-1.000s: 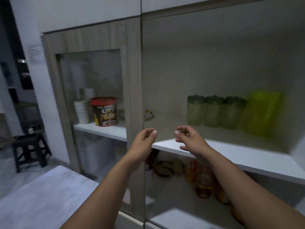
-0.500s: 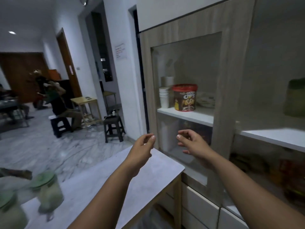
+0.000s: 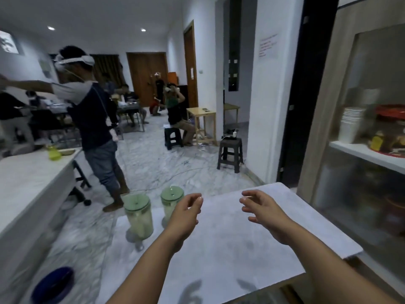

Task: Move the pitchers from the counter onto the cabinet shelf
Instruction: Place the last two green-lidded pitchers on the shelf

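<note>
your left hand [image 3: 186, 212] and right hand [image 3: 262, 210] hover empty, fingers loosely curled, above the counter [image 3: 230, 249]. two green-lidded pitchers [image 3: 139, 216] wait at its far left edge, beside your left hand. grip each body squarely and keep it upright.

The two pitchers [image 3: 138, 213] look like clear plastic with green lids. The counter [image 3: 230, 244] is smooth, matt white. The floor [image 3: 175, 170] is shiny marble.

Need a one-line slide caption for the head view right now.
Both empty hands, left and right, hover over the white counter near two green-lidded pitchers.
</note>
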